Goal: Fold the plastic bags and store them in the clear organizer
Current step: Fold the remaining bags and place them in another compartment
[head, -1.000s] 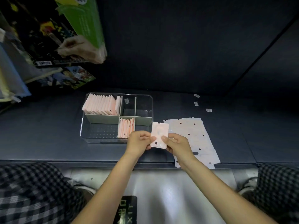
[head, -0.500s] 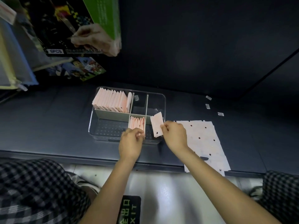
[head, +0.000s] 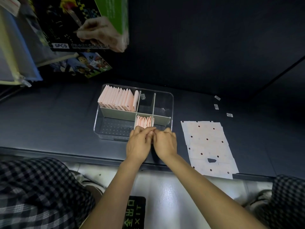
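Organizer [head: 171, 103] serves as the reference here: a clear box with grey dividers on the dark shelf [head: 49, 126]. Its far-left compartment holds a long row of folded pink bags [head: 118, 100] standing on edge, packed upright so many fit side by side, and the small near-middle compartment holds a shorter row [head: 144, 121] filed the same way. Just right of the organizer lies a flat stack of unfolded dotted bags [head: 208, 146], probably kept there within easy reach of the folding hand. Both hands meet at the organizer's near wall, over that small compartment. The left hand [head: 138, 144] has its fingers curled, fingertips against the near edge of the short row, seemingly steadying it or holding a gap. The right hand [head: 165, 142] is also curled and touches the left; the folded bag it is likely tucking in is hidden, so whether it pinches anything cannot be told.
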